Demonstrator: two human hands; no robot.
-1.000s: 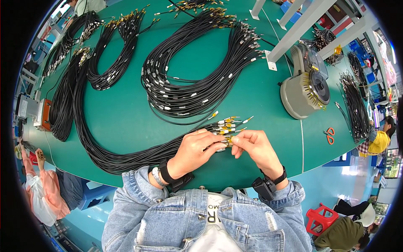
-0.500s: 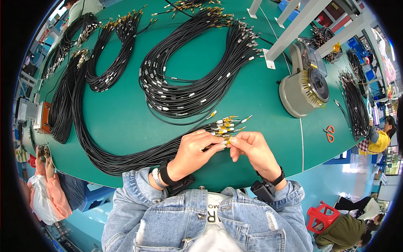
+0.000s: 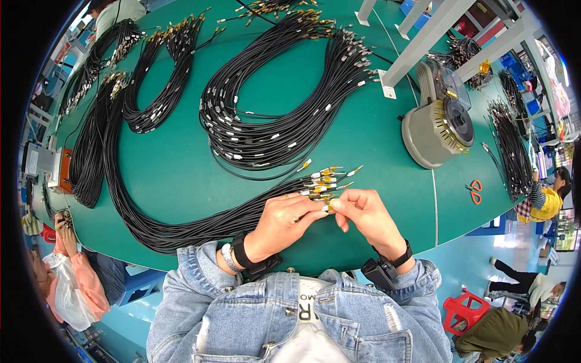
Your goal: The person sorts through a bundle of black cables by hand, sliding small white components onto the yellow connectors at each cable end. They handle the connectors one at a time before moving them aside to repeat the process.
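Note:
A long bundle of black cables (image 3: 175, 232) curves across the green table and ends in front of me in white-labelled tips wrapped with yellow tape. At those ends my left hand (image 3: 284, 218) is closed in a pinch on one cable end (image 3: 327, 209). Thumb and forefinger of my right hand (image 3: 366, 216) meet at the same tip, on its yellow tape. The other taped cable ends (image 3: 325, 180) fan out just beyond my fingers. My fingers partly cover the held tip.
A large looped cable bundle (image 3: 242, 151) lies beyond my hands, with more bundles (image 3: 160, 106) at the left. To the right stand a grey round tape dispenser (image 3: 433, 130), orange-handled scissors (image 3: 475, 192) and a white metal frame (image 3: 417, 51). Other people sit at both sides.
My left hand has shifted slightly right, its fingertips closer to my right fingers at the cable end. The right hand stays nearly in place. At the lower right, a person in the background has moved.

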